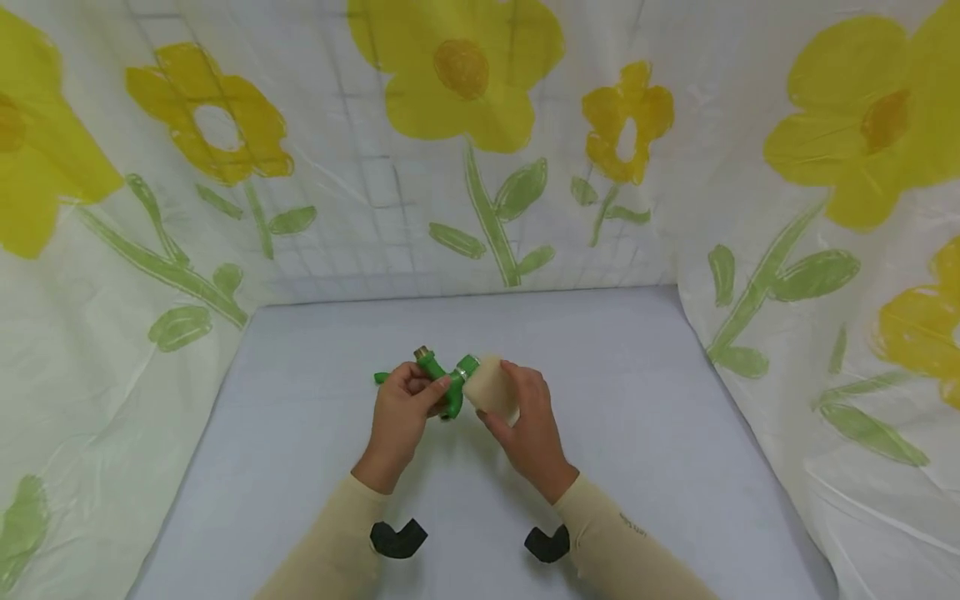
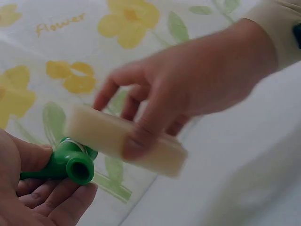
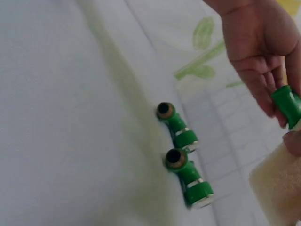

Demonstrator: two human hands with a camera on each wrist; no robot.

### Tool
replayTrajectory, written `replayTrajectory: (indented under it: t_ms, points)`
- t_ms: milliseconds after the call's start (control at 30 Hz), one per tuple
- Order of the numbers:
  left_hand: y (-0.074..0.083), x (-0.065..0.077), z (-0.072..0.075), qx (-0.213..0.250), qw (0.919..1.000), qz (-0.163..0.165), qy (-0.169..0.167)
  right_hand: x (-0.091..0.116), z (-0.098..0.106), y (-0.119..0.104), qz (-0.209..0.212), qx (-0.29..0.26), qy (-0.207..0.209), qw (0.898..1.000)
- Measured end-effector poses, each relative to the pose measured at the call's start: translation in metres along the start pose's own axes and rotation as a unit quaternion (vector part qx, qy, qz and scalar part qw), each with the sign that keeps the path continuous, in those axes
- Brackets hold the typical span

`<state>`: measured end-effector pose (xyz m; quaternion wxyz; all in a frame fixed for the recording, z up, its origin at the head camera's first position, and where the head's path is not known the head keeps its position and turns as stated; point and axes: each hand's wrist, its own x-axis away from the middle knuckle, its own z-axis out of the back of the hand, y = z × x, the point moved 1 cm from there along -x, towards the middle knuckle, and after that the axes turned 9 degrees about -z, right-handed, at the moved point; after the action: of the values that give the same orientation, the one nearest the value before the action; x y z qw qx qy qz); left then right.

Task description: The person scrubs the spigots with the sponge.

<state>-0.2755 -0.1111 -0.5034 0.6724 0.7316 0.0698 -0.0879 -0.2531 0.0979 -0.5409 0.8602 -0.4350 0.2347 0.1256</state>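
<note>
My left hand pinches a green tap between thumb and fingers above the table. A brass threaded end and a silver ring show on the green parts around it in the head view. The tap's round open spout faces the left wrist camera. My right hand grips a thick beige sponge block, thumb on one side and fingers on the other. The sponge overlaps the tap's ringed end. In the right wrist view the tap is cut off by the frame edge, beside the sponge.
Two more green fittings, a farther one and a nearer one, lie side by side on the table in the right wrist view, brass openings showing. A white curtain with yellow flowers hangs around the pale table.
</note>
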Motion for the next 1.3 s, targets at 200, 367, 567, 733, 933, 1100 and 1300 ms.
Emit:
replayTrajectory:
  t_ms: [200, 367, 567, 733, 933, 1100, 1300]
  points:
    - [-0.005, 0.002, -0.006, 0.009, 0.9995, 0.023, -0.018, -0.009, 0.006, -0.005, 0.051, 0.003, 0.029, 0.998]
    - [0.001, 0.0, -0.004, 0.042, 0.9987, 0.028, 0.0, 0.001, 0.004, 0.0, 0.043, 0.045, 0.034, 0.997]
    - [-0.006, 0.004, -0.007, 0.076, 0.9934, 0.084, -0.02, -0.004, 0.009, -0.007, 0.079, 0.03, 0.056, 0.995]
    - [-0.004, 0.004, -0.006, 0.075, 0.9951, 0.061, -0.017, -0.002, 0.009, -0.004, 0.096, 0.054, 0.06, 0.992]
    - [-0.007, 0.004, -0.003, 0.096, 0.9932, 0.059, -0.03, 0.003, 0.007, 0.0, 0.086, 0.057, 0.051, 0.993]
    - [-0.012, 0.007, -0.006, 0.025, 0.9972, 0.041, -0.057, -0.006, 0.012, -0.012, 0.106, 0.031, 0.045, 0.993]
    - [-0.006, 0.003, 0.001, 0.018, 0.9995, -0.019, -0.016, 0.004, 0.005, 0.002, 0.063, 0.064, 0.04, 0.995]
